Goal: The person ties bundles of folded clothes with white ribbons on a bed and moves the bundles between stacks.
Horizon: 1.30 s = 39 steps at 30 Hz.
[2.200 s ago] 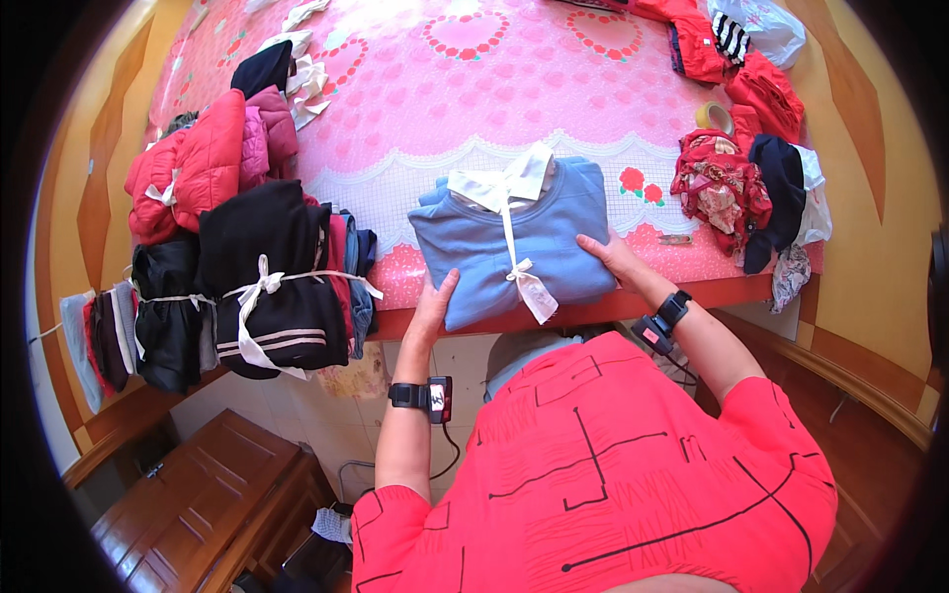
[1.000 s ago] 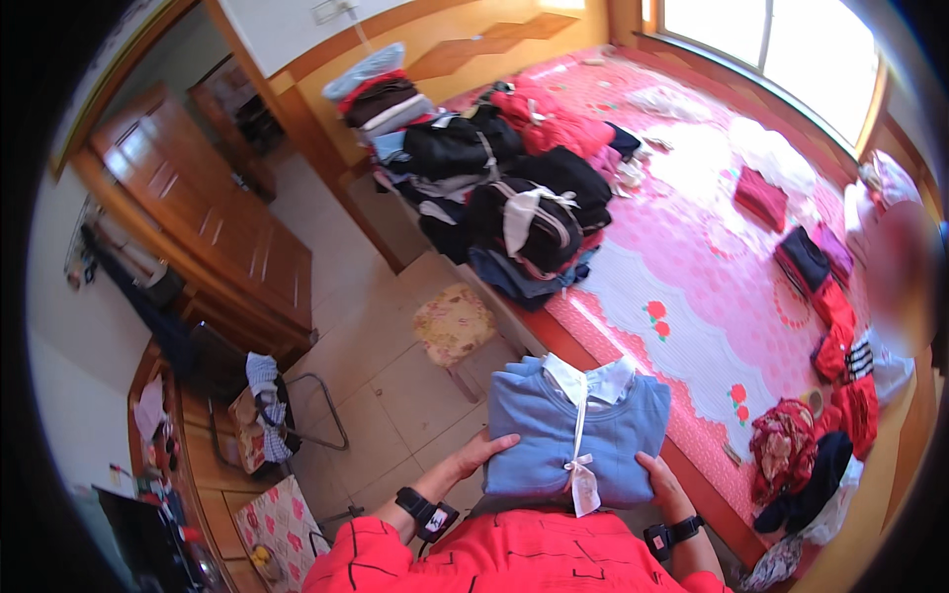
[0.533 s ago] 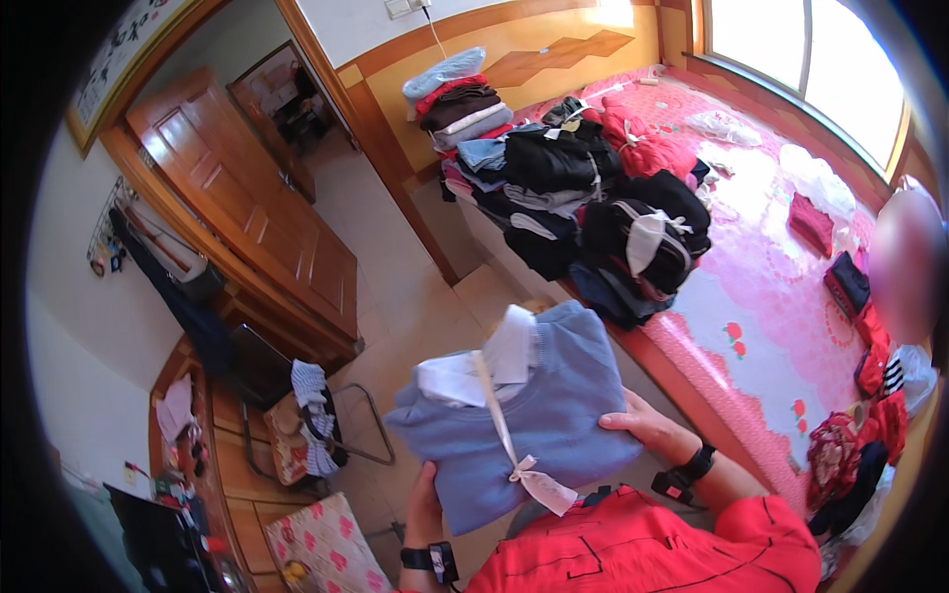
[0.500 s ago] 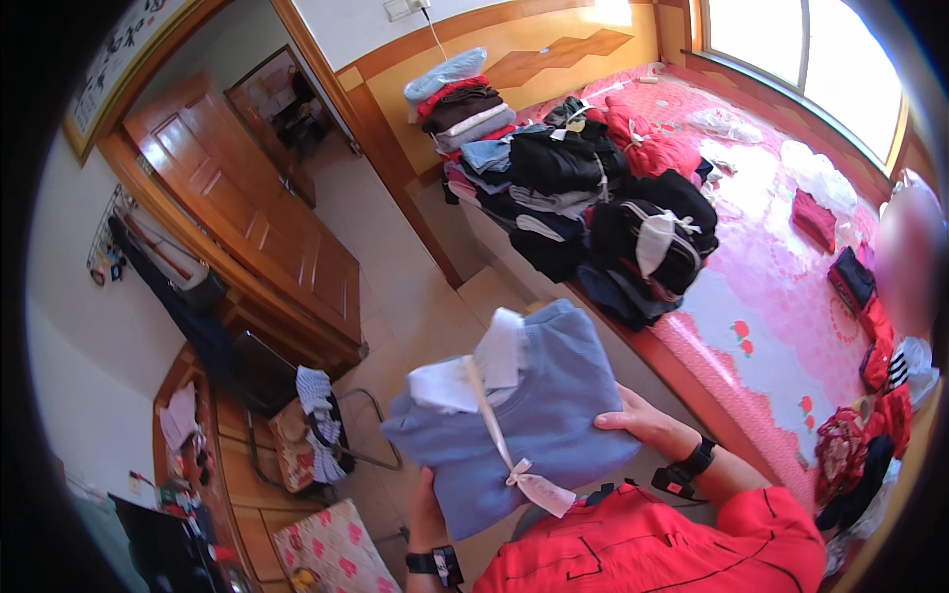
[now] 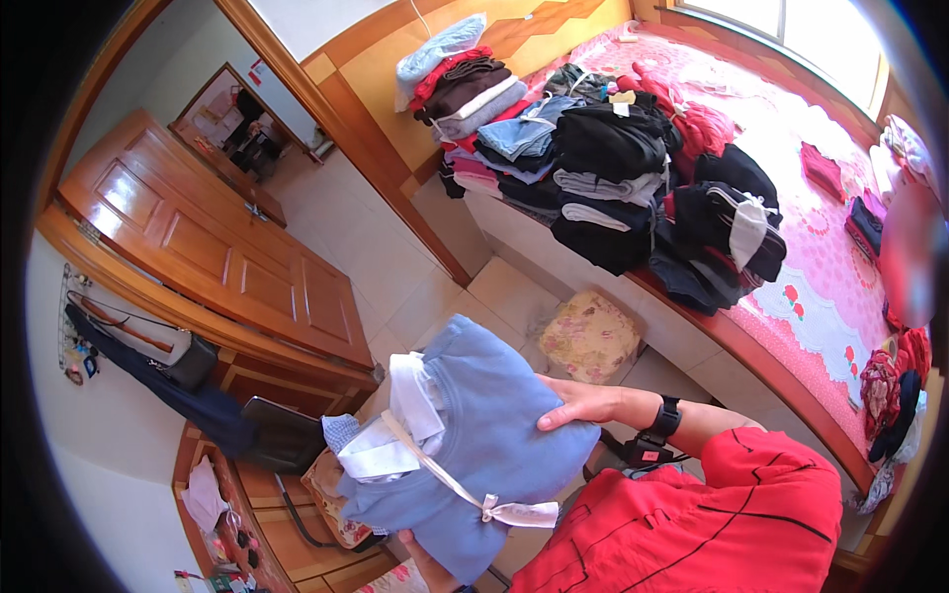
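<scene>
A folded blue sweater [image 5: 494, 395] with a white collar [image 5: 405, 425] is held up in front of me by both hands. A pale ribbon [image 5: 435, 465] runs across it and is tied in a bow [image 5: 519, 512]. My right hand [image 5: 581, 403] grips its right edge, thumb on top and fingers underneath. At the lower edge my left hand [image 5: 427, 558] supports it, mostly hidden beneath the cloth.
Stacks of folded clothes [image 5: 608, 138] line the near left edge of the bed [image 5: 791, 227]. A floral stool [image 5: 590, 336] stands on the floor beside it. To the left are an open wooden door [image 5: 217, 237], a chair [image 5: 326, 489] and a wooden cabinet [image 5: 282, 514].
The view has swung, and the floral stool now shows beside the bed. Both hands still hold the sweater, which is now tilted more and lower left in the picture, over the chair.
</scene>
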Motion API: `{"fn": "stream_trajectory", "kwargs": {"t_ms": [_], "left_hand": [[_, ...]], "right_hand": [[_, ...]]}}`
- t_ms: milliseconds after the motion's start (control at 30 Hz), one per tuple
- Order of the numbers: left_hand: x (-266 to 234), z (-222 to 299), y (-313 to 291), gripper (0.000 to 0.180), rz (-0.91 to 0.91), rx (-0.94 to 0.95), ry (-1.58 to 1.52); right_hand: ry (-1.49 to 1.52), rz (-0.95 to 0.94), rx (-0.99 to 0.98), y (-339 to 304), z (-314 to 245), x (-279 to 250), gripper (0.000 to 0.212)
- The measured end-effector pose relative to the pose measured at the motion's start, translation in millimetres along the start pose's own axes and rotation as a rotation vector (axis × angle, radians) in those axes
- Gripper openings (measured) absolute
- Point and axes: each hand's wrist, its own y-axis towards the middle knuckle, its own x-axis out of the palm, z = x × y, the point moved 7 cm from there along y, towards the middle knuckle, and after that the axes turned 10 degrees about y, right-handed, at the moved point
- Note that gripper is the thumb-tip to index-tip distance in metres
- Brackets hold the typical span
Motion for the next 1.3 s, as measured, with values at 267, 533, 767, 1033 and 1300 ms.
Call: {"fn": "stream_trajectory", "kwargs": {"t_ms": [267,533,767,1033,1300], "left_hand": [[26.8,23.9,96.5,0.064,-0.123,-0.217,-0.185],[85.3,61.7,213.4,0.061,-0.037,-0.237,0.215],[120.5,40.2,329.6,0.072,-0.283,-0.408,0.394],[152.5,29.9,440.7,0.086,-0.581,-0.457,0.482],[135.2,49.4,564.6,0.094,-0.796,-0.508,0.374]], "right_hand": [[0.272,0.249,0.297,54.7,23.4,-77.8,0.084],[0.401,0.47,0.363,88.5,-3.9,-157.8,0.069],[0.439,0.764,0.241,76.0,-17.4,-216.7,0.068],[0.499,1.032,0.194,90.7,-32.0,-237.2,0.07],[0.33,1.063,-0.003,181.2,-82.7,-236.3,0.062]]}}
